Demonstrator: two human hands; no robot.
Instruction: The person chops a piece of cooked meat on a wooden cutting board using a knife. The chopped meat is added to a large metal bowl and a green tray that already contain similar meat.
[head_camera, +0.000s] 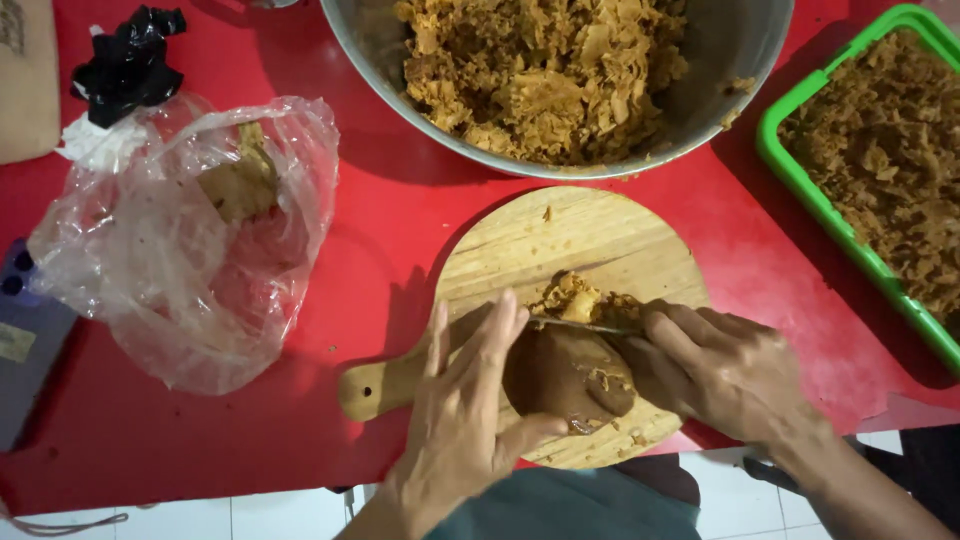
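A round wooden cutting board (560, 240) with a handle lies on the red table. On it sits a brown rounded block (570, 375), with a small heap of tan shavings (575, 297) at its far end. My left hand (465, 400) steadies the block from the left, fingers spread along its side. My right hand (720, 370) grips a knife (585, 325) whose thin blade lies across the top of the block.
A large metal bowl (720, 60) of tan shavings stands beyond the board. A green tray (800, 170) of the same shavings is at the right. A clear plastic bag (190, 250) holding a brown chunk lies left, with black plastic (128, 65) behind it.
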